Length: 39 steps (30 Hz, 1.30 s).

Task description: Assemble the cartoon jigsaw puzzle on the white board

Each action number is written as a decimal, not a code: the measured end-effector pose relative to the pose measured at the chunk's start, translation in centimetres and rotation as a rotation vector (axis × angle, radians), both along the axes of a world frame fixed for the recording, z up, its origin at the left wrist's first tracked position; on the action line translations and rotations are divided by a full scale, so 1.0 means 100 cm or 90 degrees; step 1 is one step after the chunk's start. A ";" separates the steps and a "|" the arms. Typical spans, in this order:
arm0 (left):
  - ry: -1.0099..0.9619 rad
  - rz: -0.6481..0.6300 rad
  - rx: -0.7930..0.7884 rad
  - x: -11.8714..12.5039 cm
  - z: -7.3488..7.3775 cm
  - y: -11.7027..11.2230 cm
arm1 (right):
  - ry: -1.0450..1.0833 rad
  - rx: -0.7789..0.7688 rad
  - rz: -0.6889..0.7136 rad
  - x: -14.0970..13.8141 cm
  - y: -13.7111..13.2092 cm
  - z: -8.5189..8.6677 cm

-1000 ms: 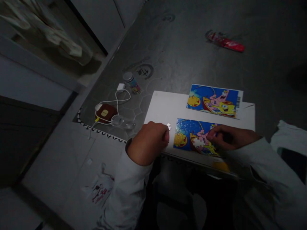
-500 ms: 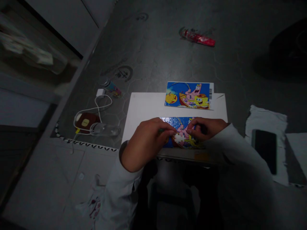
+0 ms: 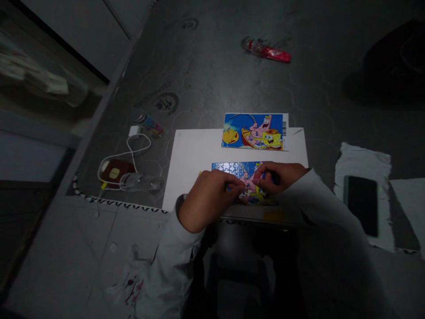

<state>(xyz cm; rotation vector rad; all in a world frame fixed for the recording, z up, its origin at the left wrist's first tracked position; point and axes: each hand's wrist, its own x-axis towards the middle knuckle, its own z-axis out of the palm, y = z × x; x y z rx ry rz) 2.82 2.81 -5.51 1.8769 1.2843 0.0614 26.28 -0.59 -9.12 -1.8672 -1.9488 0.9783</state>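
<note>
A jigsaw puzzle (image 3: 229, 167) with a cartoon picture lies on a white board (image 3: 192, 153). My left hand (image 3: 212, 195) reaches over its lower left part, thumb and forefinger pinched on a puzzle piece at the picture's middle; the fingers hide most of it. My right hand (image 3: 280, 176) rests at the puzzle's right side with fingers curled and tips together. Whatever it may pinch is hidden, though a bit of blue shows beside the fingers. Behind the puzzle lies a picture card (image 3: 254, 132) with the same scene. A small yellow bit shows beside my left hand.
On the left are a clear bottle (image 3: 142, 182), a brown box (image 3: 121, 169) with a white cable, a charger (image 3: 134, 131) and a colourful cylinder (image 3: 152, 124). A phone (image 3: 361, 204) rests on white cloth at right. A red packet (image 3: 277, 54) lies farther back.
The white gap at the puzzle's middle now shows picture. My left hand has shifted slightly right across the puzzle. The whole view has moved a little.
</note>
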 end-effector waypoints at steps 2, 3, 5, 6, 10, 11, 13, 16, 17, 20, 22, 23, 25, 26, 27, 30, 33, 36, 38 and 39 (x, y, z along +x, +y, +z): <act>-0.003 -0.007 0.001 0.000 0.000 0.000 | -0.007 0.001 -0.003 0.000 0.000 0.000; -0.005 -0.009 0.004 0.000 0.000 0.001 | -0.012 0.002 -0.003 -0.001 0.000 0.000; -0.010 -0.014 0.013 -0.001 -0.002 0.001 | -0.018 0.007 -0.005 -0.002 -0.001 0.001; -0.012 -0.017 0.017 -0.001 -0.003 0.001 | -0.020 0.010 -0.005 -0.002 -0.001 0.001; -0.018 -0.028 0.009 -0.001 -0.005 0.001 | -0.028 0.017 -0.006 -0.003 -0.001 0.004; -0.021 -0.029 0.003 -0.001 -0.005 0.001 | -0.029 0.016 -0.006 -0.003 -0.001 0.004; -0.025 -0.022 -0.010 -0.001 -0.005 0.001 | -0.030 0.011 -0.008 -0.003 -0.001 0.005; -0.018 0.002 -0.022 0.000 -0.005 0.001 | -0.024 -0.001 -0.007 -0.002 0.000 0.003; -0.013 0.011 -0.024 0.000 -0.005 0.001 | -0.023 -0.001 -0.006 -0.002 0.001 0.003; -0.003 0.029 -0.029 0.000 -0.005 0.000 | -0.022 0.007 -0.002 -0.001 0.001 0.001; 0.004 0.039 -0.030 0.001 -0.004 -0.001 | -0.021 0.010 -0.002 -0.001 0.000 0.000; 0.009 0.044 -0.030 0.002 -0.004 -0.002 | -0.023 0.011 -0.003 -0.001 0.000 -0.001; 0.016 0.055 -0.027 0.003 -0.004 -0.002 | -0.028 0.015 -0.006 -0.001 0.000 -0.003; 0.017 0.061 -0.024 0.004 -0.004 -0.003 | -0.031 0.018 -0.007 -0.001 0.000 -0.004; 0.018 0.065 -0.019 0.005 -0.004 -0.003 | -0.034 0.021 -0.008 -0.001 0.000 -0.006; 0.031 0.067 0.005 0.008 -0.004 -0.004 | -0.038 0.020 -0.015 -0.002 0.002 -0.011; 0.073 0.065 0.030 0.011 -0.004 -0.004 | -0.036 0.017 -0.035 -0.002 0.003 -0.013; 0.095 0.062 0.037 0.013 -0.004 -0.003 | -0.019 0.011 -0.034 -0.002 0.002 -0.010; 0.082 0.061 0.029 0.011 -0.003 -0.002 | -0.012 0.007 -0.024 0.000 0.002 -0.008; 0.072 0.069 0.032 0.008 -0.002 -0.002 | -0.012 0.005 -0.018 0.000 0.002 -0.007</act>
